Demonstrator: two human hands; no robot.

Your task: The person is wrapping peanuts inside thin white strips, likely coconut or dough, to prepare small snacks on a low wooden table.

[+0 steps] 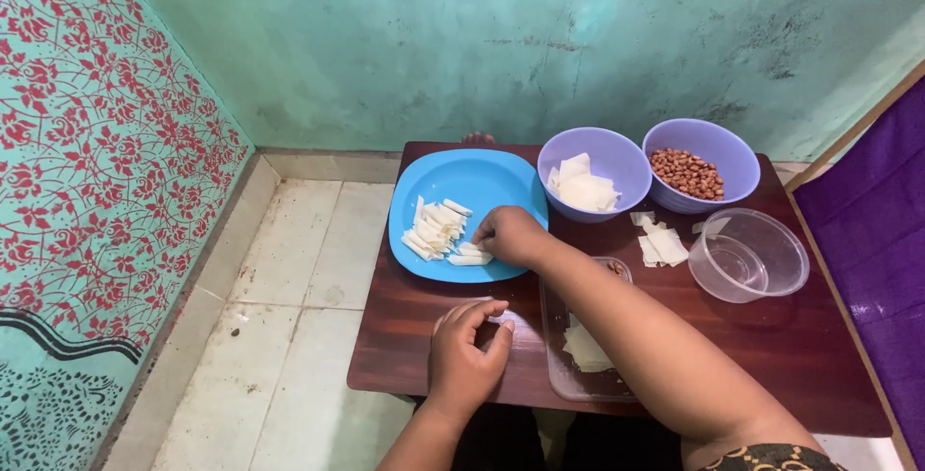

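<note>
Low dark-brown wooden table (771, 355), centre to lower right of the frame, on a pale tiled floor (289, 269) beside turquoise walls, the left one patterned with red flowers. Square light-blue plastic plate (482, 177), left of centre on the table: carries a pile of small white rolled pastry sticks (434, 230) on its left half. Right hand (509, 235), reaching across from the lower right: fingers pinched narrowly on one more white roll (469, 255) at the plate's near edge, just beside the pile. Left hand (464, 351), lower centre, resting on the table below the plate: fingers curled inward around a small white piece (503, 318), barely visible at the fingertips; whether it is truly gripped cannot be told. Lavender plastic bowl holding white wrapper sheets (593, 172), right of the plate and touching it. Second lavender plastic bowl filled with brown peanuts (701, 163), upper right, just beside the first. Loose white wrapper squares (660, 243), on the bare table below the two bowls. Round clear plastic container (750, 254), right side, apparently empty. Rectangular clear plastic tray (568, 375), under the right forearm, containing a wrapper sheet.
</note>
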